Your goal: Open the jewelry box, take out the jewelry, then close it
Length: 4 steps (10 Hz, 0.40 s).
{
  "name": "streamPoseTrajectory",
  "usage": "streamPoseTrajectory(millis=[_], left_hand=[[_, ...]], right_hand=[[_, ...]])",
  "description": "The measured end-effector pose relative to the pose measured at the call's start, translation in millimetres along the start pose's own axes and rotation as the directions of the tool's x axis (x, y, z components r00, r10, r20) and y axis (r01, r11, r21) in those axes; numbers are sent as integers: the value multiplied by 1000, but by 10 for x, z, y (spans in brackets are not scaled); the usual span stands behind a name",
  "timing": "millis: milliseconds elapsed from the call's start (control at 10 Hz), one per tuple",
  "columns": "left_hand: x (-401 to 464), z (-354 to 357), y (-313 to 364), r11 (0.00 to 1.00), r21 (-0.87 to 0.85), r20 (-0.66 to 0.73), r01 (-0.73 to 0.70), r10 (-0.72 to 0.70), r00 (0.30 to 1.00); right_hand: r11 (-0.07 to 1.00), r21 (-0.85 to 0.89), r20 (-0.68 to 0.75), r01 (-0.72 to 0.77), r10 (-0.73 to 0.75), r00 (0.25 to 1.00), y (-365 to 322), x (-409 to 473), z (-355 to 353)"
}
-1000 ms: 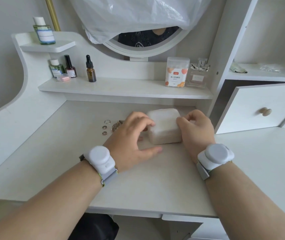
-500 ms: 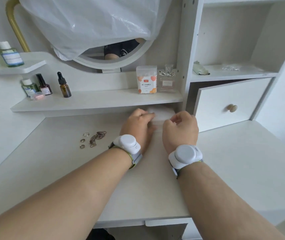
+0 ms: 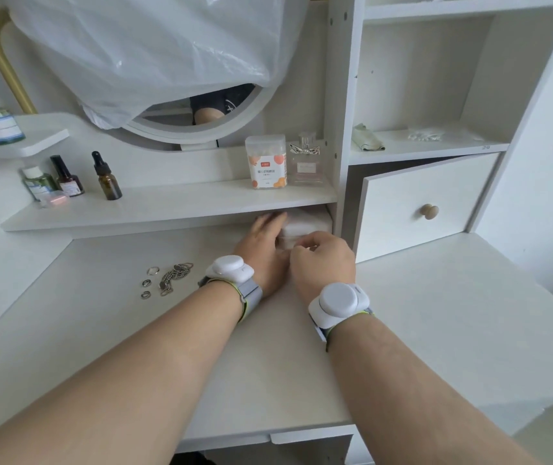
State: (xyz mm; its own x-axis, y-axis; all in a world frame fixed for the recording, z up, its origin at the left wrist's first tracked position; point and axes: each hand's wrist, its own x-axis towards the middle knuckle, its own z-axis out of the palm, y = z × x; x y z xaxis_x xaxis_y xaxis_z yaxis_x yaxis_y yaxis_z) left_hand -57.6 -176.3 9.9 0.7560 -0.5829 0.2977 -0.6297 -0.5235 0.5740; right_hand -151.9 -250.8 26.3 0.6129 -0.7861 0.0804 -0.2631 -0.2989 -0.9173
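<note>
- white vanity desk (image 3: 436, 313) takes up most of the view, with a long low shelf (image 3: 167, 204) running along its back edge and an open cubby unit at the back right corner
- round mirror (image 3: 201, 129) above the shelf, mostly covered by a clear plastic sheet (image 3: 151, 52)
- small cupboard door (image 3: 402, 203) with a wooden knob hangs ajar at the right back of the desk
- jewelry box (image 3: 308, 223) – white, lid down – sits tucked under the shelf's right end, right against the upright panel
- left hand (image 3: 263, 250) lies flat along the box's left side, fingers straight and reaching back under the shelf, touching it
- right hand (image 3: 323, 260) is curled at the box's front edge, fingers bent in against it; can't tell how firmly it's pinching
- both wrists wear white round trackers on grey bands
- cotton swab box (image 3: 266, 161) and perfume bottle (image 3: 306, 162) stand side by side on the shelf's right end, directly above the box
- dropper bottle (image 3: 107, 177) and a few small bottles toward the shelf's left end
- jewelry (image 3: 166, 280) – a chain bunch plus three little rings – lies out on the desk, left of the left wrist, well apart from the box
</note>
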Motion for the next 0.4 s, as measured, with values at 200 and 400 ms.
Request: streamPoseTrajectory(millis=[200, 400], left_hand=[[-392, -150, -151, 991, 135, 63, -26, 18, 998], [-701, -368, -445, 956, 276, 71, -95, 79, 994]], right_hand=[[993, -103, 27, 59, -56, 998, -14, -51, 15], [832, -407, 273, 377, -283, 919, -16, -213, 111]])
